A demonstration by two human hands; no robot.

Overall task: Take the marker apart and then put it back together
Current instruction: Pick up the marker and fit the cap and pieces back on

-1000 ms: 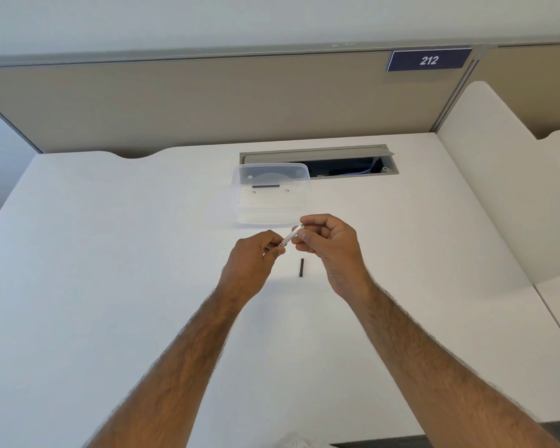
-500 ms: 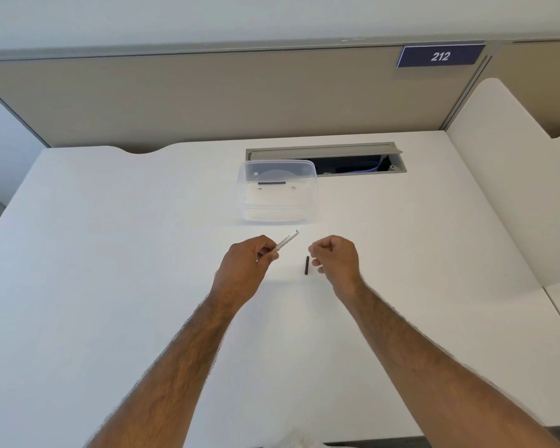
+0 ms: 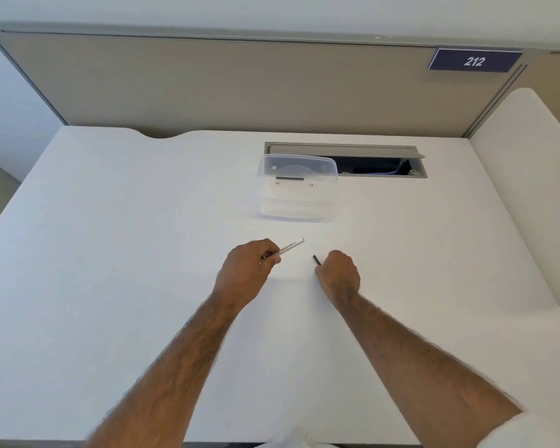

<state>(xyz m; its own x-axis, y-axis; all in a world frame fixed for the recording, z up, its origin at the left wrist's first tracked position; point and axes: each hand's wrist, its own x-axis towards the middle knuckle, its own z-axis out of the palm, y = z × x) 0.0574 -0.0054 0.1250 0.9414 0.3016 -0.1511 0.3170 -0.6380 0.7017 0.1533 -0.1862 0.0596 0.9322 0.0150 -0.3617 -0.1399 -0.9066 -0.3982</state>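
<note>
My left hand grips a thin white marker barrel that points up and to the right, its free end sticking out past my fingers. My right hand is curled low over the white desk, its fingertips closed on the near end of a small black marker piece. Only the far tip of that black piece shows beyond my fingers. A gap of bare desk separates the two hands.
A clear plastic container lies on the desk just beyond my hands. Behind it is an open cable hatch in the desk. A beige partition bounds the back, and a white divider stands on the right.
My hands have come apart: the right hand left the white barrel, dropped toward the desk and closed on the black piece that lay there. The left hand kept the barrel.
</note>
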